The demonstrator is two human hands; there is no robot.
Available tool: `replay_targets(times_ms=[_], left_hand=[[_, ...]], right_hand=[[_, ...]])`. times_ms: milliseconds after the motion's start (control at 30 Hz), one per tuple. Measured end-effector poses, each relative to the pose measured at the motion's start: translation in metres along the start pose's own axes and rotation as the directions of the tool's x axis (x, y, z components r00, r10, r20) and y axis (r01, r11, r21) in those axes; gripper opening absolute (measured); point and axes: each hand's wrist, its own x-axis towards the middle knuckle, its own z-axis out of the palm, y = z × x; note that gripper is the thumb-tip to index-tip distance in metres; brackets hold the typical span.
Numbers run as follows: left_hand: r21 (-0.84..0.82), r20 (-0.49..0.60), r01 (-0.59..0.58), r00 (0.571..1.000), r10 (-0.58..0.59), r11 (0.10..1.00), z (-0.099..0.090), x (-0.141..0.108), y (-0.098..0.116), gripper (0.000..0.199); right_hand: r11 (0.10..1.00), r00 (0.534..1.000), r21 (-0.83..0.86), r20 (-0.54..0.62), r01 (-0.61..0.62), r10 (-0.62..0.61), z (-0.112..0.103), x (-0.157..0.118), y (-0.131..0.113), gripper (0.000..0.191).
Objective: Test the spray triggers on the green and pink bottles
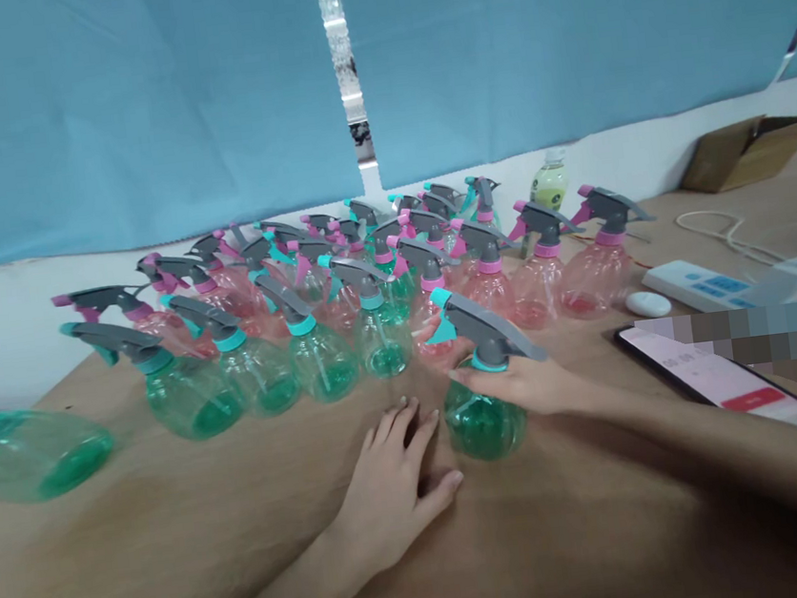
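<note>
My right hand (pixel 527 382) is wrapped round the neck and upper body of a green spray bottle (pixel 485 423) with a grey and teal trigger head. The bottle stands upright on the wooden table (pixel 181 535). Just left of it, my left hand (pixel 395 491) rests on the table with its fingers spread and nothing in it. Behind my hands stand several green spray bottles (pixel 323 360) with teal collars and several pink spray bottles (pixel 593 272) with pink collars, grouped closely. Another green bottle (pixel 49 454) is at the far left, its top cut off by the frame edge.
A phone (pixel 724 377) lies at the right, near a white rounded object (pixel 648 304), a power strip (pixel 695 284) and a white cable (pixel 728 228). Farther back are a labelled bottle (pixel 549 188) and an open cardboard box (pixel 742 154). Blue sheeting (pixel 167 105) hangs behind.
</note>
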Motion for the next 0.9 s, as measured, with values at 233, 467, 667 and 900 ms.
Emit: replay_targets(times_ms=[233,467,667,900], left_hand=[[0.002,0.015,0.015,1.000,-0.015,1.000,-0.001,0.001,0.001,0.055],[0.000,0.018,0.016,1.000,-0.016,1.000,-0.001,0.001,0.001,0.054],[0.003,0.024,0.019,1.000,-0.019,1.000,-0.001,0.001,0.002,0.055],[-0.004,0.010,0.011,1.000,-0.011,1.000,-0.002,0.002,0.001,0.054]], right_hand=[[0.999,0.999,0.042,-0.048,0.022,-0.020,0.001,0.001,-0.006,0.023],[0.999,0.999,0.016,-0.031,0.031,-0.031,0.001,0.002,-0.004,0.025],[0.999,1.000,0.051,0.006,0.004,-0.004,0.004,0.002,0.007,0.042],[0.998,0.999,-0.058,-0.042,-0.026,0.023,0.005,-0.001,0.006,0.051]])
